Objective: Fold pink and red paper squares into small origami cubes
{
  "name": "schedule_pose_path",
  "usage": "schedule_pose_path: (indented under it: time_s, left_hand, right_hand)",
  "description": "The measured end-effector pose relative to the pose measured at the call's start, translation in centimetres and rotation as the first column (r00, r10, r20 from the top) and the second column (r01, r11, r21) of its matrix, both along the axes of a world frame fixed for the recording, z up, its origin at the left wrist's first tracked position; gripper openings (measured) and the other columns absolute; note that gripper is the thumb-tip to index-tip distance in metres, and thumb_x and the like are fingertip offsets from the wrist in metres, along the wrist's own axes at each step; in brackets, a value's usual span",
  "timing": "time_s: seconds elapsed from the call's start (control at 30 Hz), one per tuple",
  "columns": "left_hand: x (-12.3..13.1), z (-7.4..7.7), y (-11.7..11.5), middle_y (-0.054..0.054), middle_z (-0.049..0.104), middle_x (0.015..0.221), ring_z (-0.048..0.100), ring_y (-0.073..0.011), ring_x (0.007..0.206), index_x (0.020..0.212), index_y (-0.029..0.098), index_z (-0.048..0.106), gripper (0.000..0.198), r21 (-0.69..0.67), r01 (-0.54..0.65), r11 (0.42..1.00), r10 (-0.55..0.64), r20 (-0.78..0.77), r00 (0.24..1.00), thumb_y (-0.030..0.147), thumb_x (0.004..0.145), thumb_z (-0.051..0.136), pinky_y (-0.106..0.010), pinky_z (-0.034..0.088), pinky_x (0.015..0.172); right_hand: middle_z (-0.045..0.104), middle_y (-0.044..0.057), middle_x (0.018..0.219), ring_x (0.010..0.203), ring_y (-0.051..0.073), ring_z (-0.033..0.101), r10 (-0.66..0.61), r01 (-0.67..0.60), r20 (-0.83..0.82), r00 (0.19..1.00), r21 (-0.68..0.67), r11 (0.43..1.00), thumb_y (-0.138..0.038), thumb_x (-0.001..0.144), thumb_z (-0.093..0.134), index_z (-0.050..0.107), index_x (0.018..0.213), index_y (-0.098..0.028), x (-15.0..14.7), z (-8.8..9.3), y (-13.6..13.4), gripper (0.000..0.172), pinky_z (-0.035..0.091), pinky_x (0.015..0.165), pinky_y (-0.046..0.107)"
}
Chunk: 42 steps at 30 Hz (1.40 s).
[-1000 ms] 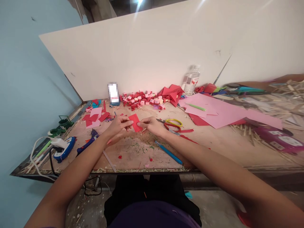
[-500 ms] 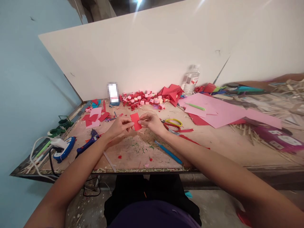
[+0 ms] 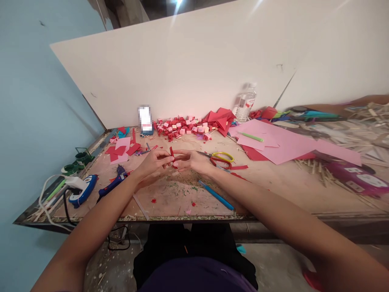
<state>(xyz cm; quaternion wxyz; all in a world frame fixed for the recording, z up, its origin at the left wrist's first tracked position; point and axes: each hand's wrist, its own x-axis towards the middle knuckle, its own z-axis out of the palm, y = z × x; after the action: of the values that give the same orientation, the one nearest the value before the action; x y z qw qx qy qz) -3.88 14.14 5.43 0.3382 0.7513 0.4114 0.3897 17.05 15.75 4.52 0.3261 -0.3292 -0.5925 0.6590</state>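
Observation:
A small piece of red paper [image 3: 172,151] stands between my hands above the table, turned nearly edge-on to my view. My left hand [image 3: 156,160] pinches it from the left with thumb and forefinger. On the other side, the fingertips of my right hand [image 3: 191,160] close on the same paper. Part of it is hidden behind the fingers. Just right of my right hand lie scissors [image 3: 223,157] with yellow and red handles. Nearer the table's front edge is a blue pen-like tool [image 3: 216,195].
A pile of small red and pink paper blocks [image 3: 185,126] lies along the back board, near a phone [image 3: 146,119] and a bottle [image 3: 246,103]. Pink sheets [image 3: 282,140] spread at right. A glue gun [image 3: 114,183] and power strip [image 3: 82,192] lie at left.
The red paper has turned from showing its broad face to nearly edge-on. My right-hand fingers have shifted left over it; my left hand stays about in place.

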Motion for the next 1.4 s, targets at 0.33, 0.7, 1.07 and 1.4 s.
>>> schedule_pose_path:
  time_s: [0.33, 0.7, 1.07, 1.4]
  left_hand:
    - [-0.9, 0.2, 0.4, -0.001, 0.059, 0.06, 0.057, -0.0145, 0.06, 0.057, 0.018, 0.055, 0.019, -0.048, -0.025, 0.999, 0.027, 0.033, 0.999, 0.025, 0.074, 0.056, -0.026, 0.046, 0.06]
    - [-0.5, -0.9, 0.7, 0.002, 0.053, 0.058, 0.053, -0.0124, 0.054, 0.061, 0.018, 0.052, 0.014, -0.059, -0.115, 0.992, 0.116, 0.015, 0.993, 0.022, 0.074, 0.052, -0.024, 0.04, 0.054]
    - [0.3, -0.5, 0.5, -0.005, 0.073, 0.077, 0.061, -0.0154, 0.064, 0.079, 0.015, 0.07, 0.03, -0.194, -0.039, 0.98, 0.066, 0.135, 0.989, 0.045, 0.076, 0.073, -0.027, 0.051, 0.06]
    - [-0.1, -0.8, 0.6, -0.004, 0.071, 0.077, 0.059, -0.0121, 0.06, 0.087, 0.015, 0.072, 0.024, -0.209, -0.048, 0.977, 0.127, 0.38, 0.916, 0.033, 0.072, 0.077, -0.024, 0.05, 0.055]
  right_hand:
    - [0.077, 0.009, 0.104, 0.086, 0.022, 0.073, -0.008, 0.005, -0.098, 0.995, -0.027, 1.0, -0.007, 0.071, 0.069, 0.069, 0.116, -0.019, 0.6, -0.5, 0.6, 0.047, 0.063, 0.077, 0.033]
    - [0.078, 0.005, 0.099, 0.079, 0.019, 0.071, -0.111, 0.112, -0.036, 0.993, 0.039, 0.993, -0.012, 0.067, 0.069, 0.077, 0.097, -0.019, 0.3, -0.4, 0.4, 0.031, 0.057, 0.065, 0.026]
    - [0.079, 0.008, 0.09, 0.076, 0.02, 0.072, -0.149, 0.149, -0.04, 0.988, -0.004, 0.989, -0.022, 0.074, 0.078, 0.079, 0.099, -0.017, 0.3, -1.0, 1.2, 0.026, 0.061, 0.07, 0.031]
    - [0.078, 0.008, 0.08, 0.068, 0.021, 0.072, -0.107, 0.101, -0.06, 0.992, -0.09, 0.991, -0.016, 0.07, 0.07, 0.077, 0.099, -0.016, 0.4, -0.4, 0.9, 0.031, 0.06, 0.065, 0.03]
